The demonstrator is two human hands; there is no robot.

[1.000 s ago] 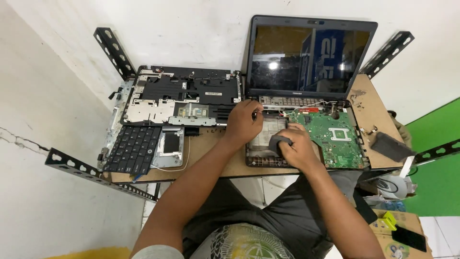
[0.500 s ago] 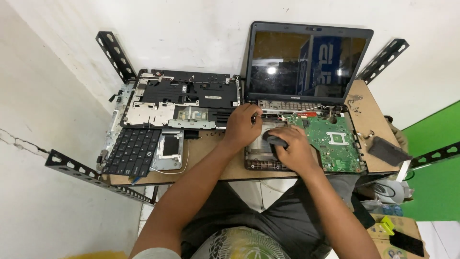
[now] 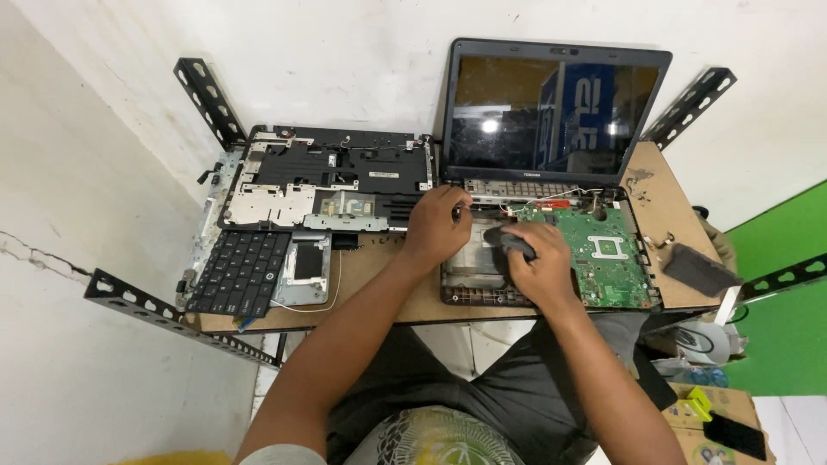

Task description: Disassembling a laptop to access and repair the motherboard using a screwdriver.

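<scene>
Head view: person seated at a wooden worktop (image 3: 379, 297), both hands inside an opened laptop base (image 3: 469, 280); screen (image 3: 551, 112) upright behind it.
Right hand (image 3: 538, 267): fingers closed around a dark brush-like tool (image 3: 510, 241), its tip on the bare bay just left of the green motherboard (image 3: 603, 254).
Left hand (image 3: 438, 226): fingers curled, tips pressing the base's upper left edge near the hinge; whether they pinch anything cannot be told.
Change vs 1.0 s ago: right hand and tool sit a little further up and towards the motherboard edge; left hand keeps the same bracing spot.
Change vs 0.5 s ago: barely any; small shift of the tool only.
Reading: judged as short strokes over one patch of the bay, base steadied by the other hand.
Unmoved: removed top cover (image 3: 327, 176), loose keyboard (image 3: 239, 271), small metal plate (image 3: 303, 269), dark pad (image 3: 699, 269) at the right edge.
</scene>
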